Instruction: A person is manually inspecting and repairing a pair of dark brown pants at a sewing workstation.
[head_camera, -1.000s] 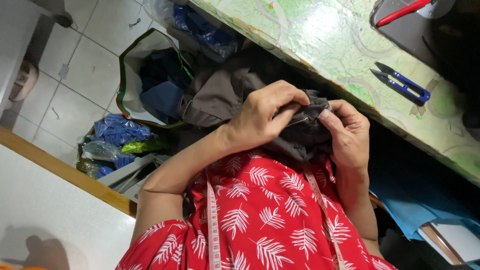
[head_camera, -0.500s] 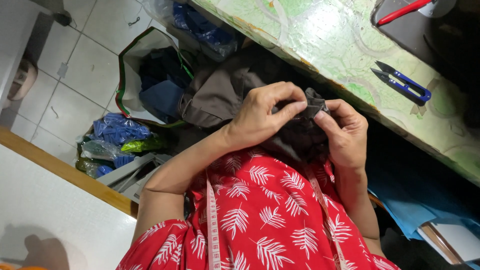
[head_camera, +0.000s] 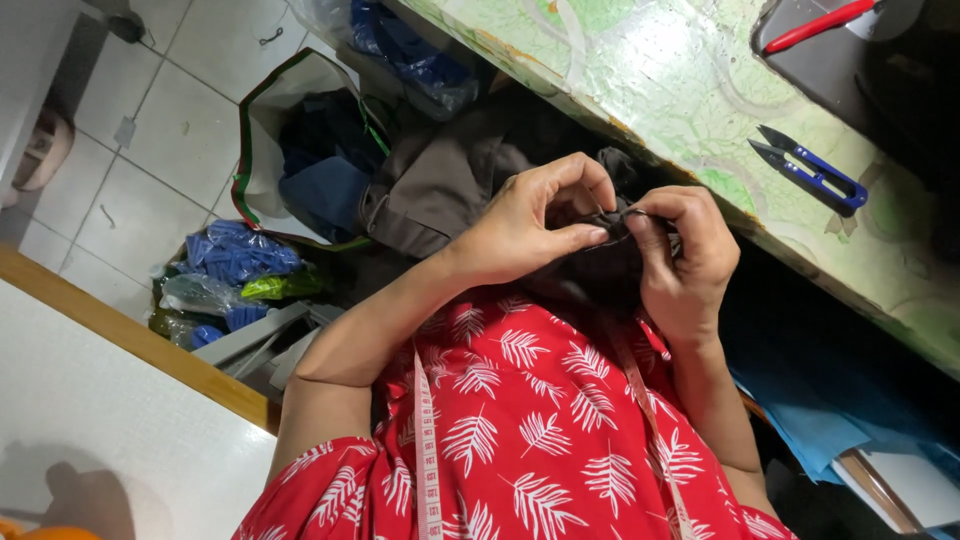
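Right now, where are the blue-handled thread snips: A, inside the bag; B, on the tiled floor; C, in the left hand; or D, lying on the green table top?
D: the blue-handled thread snips lie on the green table top, apart from both hands, which pinch dark fabric.

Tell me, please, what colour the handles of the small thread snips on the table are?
Blue, with dark blades; the thread snips lie on the green-patterned table, clearest in the head view.

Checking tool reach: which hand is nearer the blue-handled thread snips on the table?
Right. The right hand pinches the dark fabric just below the table edge, closest to the thread snips. The left hand grips the same fabric farther away.
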